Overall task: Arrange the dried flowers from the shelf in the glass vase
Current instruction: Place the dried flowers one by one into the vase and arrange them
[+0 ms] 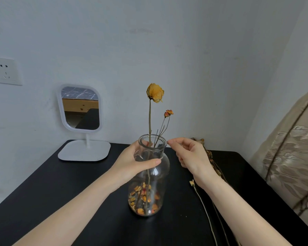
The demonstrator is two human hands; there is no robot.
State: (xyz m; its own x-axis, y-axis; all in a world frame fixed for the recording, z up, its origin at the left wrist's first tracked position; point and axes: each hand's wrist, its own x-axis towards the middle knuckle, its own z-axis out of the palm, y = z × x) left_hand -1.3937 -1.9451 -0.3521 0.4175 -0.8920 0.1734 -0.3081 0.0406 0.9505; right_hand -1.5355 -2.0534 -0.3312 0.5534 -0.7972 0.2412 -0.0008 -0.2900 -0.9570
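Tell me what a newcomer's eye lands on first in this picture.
The tall dried yellow rose stands out, rising from the clear glass vase at the centre of the black table. The left hand grips the vase's neck, while the right hand hovers beside its rim. A white-framed mirror stands at the back left.

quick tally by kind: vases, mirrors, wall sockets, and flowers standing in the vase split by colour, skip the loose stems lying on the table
glass vase: 1
mirror: 1
wall socket: 1
large yellow flower: 1
small orange flower cluster: 1
total: 5
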